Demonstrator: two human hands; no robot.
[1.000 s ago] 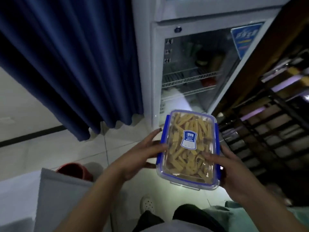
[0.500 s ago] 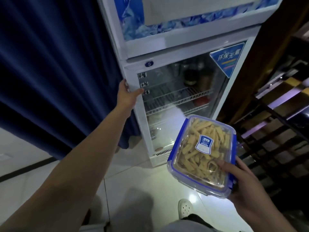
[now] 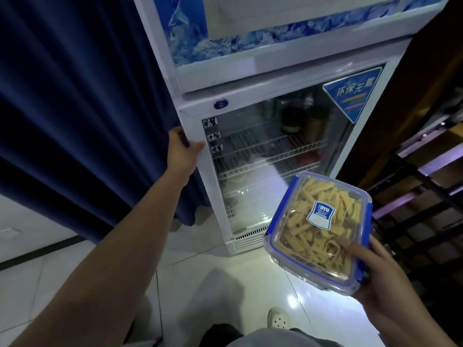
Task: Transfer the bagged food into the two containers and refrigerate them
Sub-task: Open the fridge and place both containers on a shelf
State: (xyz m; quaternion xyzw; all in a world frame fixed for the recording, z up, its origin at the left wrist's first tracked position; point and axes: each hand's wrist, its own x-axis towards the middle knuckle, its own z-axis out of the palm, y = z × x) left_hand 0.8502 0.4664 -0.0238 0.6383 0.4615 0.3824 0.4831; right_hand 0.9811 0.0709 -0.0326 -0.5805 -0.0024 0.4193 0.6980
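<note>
A clear container with a blue-clipped lid (image 3: 323, 229), full of yellow food strips, is held low at the right by my right hand (image 3: 383, 279), thumb on the lid and fingers underneath. In front of me stands a white fridge with a glass door (image 3: 270, 156), and the door is closed. My left hand (image 3: 181, 150) grips the left edge of that door, fingers curled round the frame and thumb on its front. Wire shelves and a few dark jars (image 3: 300, 121) show behind the glass.
A dark blue curtain (image 3: 82, 101) hangs directly left of the fridge, touching its side. Dark wooden stairs with a railing (image 3: 423, 176) rise at the right. Glossy white floor tiles (image 3: 225, 279) lie below, with my shoe (image 3: 279, 319) near the bottom.
My left hand let go of the container, reached up and took hold of the fridge door's left edge. The container now rests in my right hand alone, and I have stepped closer.
</note>
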